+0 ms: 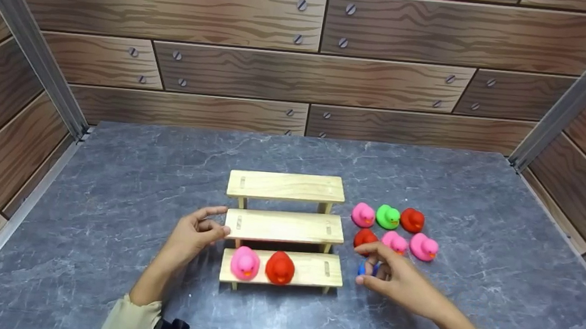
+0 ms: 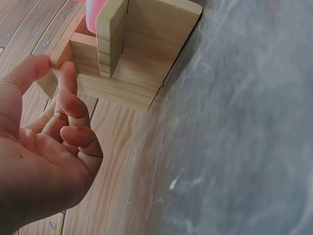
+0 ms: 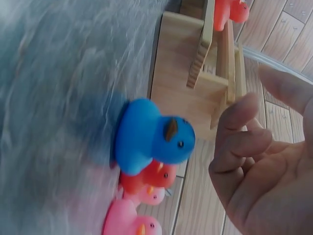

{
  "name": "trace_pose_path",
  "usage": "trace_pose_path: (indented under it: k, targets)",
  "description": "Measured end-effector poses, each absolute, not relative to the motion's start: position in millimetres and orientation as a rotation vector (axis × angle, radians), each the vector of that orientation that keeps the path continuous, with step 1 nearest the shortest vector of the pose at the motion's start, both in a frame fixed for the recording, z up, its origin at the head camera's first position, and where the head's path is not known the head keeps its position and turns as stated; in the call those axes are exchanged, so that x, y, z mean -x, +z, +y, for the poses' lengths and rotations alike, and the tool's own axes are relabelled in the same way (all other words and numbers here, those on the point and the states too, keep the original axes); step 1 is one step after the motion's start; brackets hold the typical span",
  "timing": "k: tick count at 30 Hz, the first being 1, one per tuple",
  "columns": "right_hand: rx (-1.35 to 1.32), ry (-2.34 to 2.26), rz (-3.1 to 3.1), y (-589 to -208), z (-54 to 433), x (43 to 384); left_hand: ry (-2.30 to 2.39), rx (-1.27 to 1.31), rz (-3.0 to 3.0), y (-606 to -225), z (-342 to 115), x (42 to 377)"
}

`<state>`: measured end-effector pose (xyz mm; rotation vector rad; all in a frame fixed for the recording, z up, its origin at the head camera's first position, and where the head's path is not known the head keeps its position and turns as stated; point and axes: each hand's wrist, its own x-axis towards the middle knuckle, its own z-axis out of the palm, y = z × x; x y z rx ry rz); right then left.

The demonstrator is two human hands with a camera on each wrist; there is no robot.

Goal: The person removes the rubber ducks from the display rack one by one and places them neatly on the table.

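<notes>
A three-step wooden stand (image 1: 285,226) sits mid-table. My left hand (image 1: 192,235) holds the left end of its middle step, thumb and index finger on the board's edge; in the left wrist view the other fingers curl beside it. On the lowest step a pink rubber duck (image 1: 245,263) and a red rubber duck (image 1: 279,268) stand side by side, facing me. My right hand (image 1: 394,277) hovers right over a blue rubber duck (image 3: 139,137), thumb and index finger spread apart. The right wrist view shows a gap between the fingers and this duck, which sits on the table.
Right of the stand, more ducks stand in two rows. At the back are a pink duck (image 1: 363,214), a green duck (image 1: 387,217) and a red duck (image 1: 412,220). The front row has a red duck (image 1: 365,237) and two pink ones. Wood-patterned walls (image 1: 311,78) enclose the grey table.
</notes>
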<state>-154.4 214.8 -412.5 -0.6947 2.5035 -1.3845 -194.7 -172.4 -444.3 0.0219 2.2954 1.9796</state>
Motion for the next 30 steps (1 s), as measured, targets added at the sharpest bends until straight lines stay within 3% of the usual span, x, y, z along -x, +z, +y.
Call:
trace_pose_path:
  k: [30]
  targets:
    - [0.749, -1.541, 2.380, -417, 155, 150, 2.027, -0.006, 2.258, -442, -171, 193]
